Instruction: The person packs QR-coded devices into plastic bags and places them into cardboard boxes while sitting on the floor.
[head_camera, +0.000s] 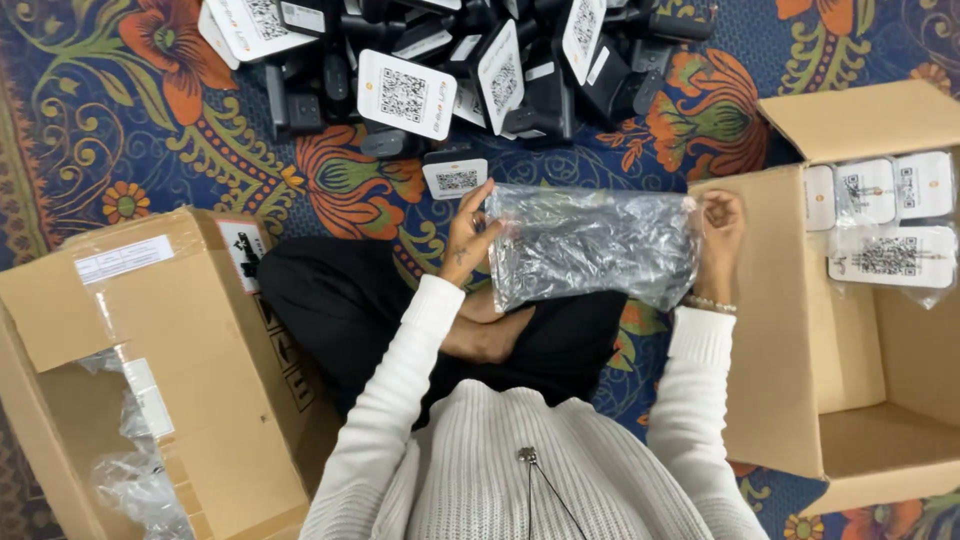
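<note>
— Where's the clear plastic bag (592, 245)?

— I see it stretched over the lap, left hand (468, 236) pinching one end, right hand (716, 238) gripping the other.

— Around it?

— Black devices (470, 70) piled ahead, cardboard boxes (780, 330) either side.

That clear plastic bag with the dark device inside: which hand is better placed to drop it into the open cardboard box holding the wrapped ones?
Probably the right hand: it pinches the bag's end beside that box.

Two cardboard boxes (150, 340) (800, 330); one clear plastic bag (590, 245); four bagged white cards (885, 225); two hands (468, 235) (718, 235).
</note>
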